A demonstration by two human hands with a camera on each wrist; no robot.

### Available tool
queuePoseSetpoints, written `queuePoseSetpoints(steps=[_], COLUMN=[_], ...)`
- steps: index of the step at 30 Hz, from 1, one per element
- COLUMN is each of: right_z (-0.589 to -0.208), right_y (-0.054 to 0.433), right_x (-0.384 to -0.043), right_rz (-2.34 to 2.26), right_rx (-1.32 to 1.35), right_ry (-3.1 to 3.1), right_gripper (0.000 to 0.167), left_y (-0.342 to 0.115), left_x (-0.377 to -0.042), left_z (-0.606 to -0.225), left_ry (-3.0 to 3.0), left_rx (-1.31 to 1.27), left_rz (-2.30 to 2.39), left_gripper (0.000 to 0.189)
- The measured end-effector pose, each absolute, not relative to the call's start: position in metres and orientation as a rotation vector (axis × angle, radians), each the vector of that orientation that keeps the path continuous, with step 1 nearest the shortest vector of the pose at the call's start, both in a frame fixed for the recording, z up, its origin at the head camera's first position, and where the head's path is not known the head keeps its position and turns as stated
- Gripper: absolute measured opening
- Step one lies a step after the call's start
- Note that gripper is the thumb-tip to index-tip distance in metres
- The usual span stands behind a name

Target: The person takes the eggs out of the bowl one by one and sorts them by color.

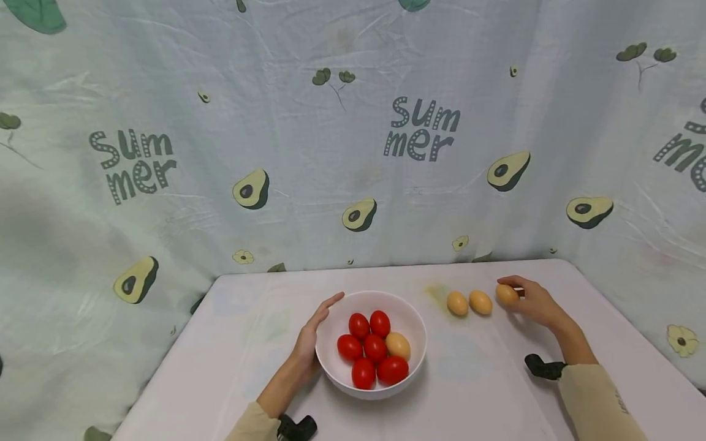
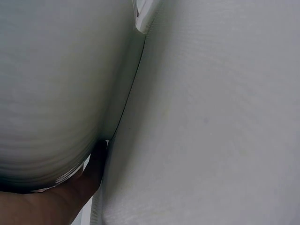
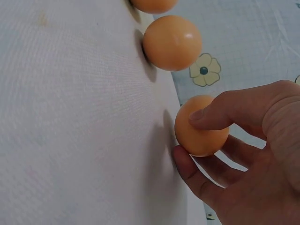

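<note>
An egg (image 1: 506, 294) is pinched by fingers of the right hand (image 1: 534, 301), well rightward from the bowl (image 1: 417, 343), which is touched by the left hand (image 1: 310, 334), fingers straight.

The right wrist view's top edge crops one egg (image 3: 153, 4) (sleeve lettering (image 1: 621, 402) is illegible).

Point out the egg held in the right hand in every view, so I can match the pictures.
Head: right of centre, the held egg is pinched by the right hand.
Left wrist: not in it.
Right wrist: right of centre, the held egg is partly covered by the thumb.
Shared landmark, head and right wrist only: the neighbouring egg, left of it in the head view, above it in the right wrist view.
</note>
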State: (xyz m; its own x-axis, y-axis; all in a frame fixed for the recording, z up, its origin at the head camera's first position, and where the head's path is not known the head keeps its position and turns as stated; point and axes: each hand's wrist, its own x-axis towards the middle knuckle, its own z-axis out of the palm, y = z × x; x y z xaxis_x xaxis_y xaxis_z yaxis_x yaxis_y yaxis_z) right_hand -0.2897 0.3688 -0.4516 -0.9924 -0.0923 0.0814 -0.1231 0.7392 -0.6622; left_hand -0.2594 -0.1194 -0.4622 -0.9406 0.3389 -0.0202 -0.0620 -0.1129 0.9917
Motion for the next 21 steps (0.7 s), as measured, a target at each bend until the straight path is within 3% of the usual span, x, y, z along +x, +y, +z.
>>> queuePoseSetpoints(steps=[21], right_z=[-0.4520], right_y=[0.3646], right_x=[-0.2942], right_rz=[1.072], right_rx=[0.133], right_ry=[-2.927], right_gripper=[0.055], left_y=[-0.1191], left_x=[-0.2620], left_z=[-0.4614], left_ry=[1.859], left_rx=[0.304], left_rz=[2.166], left_gripper=[0.055])
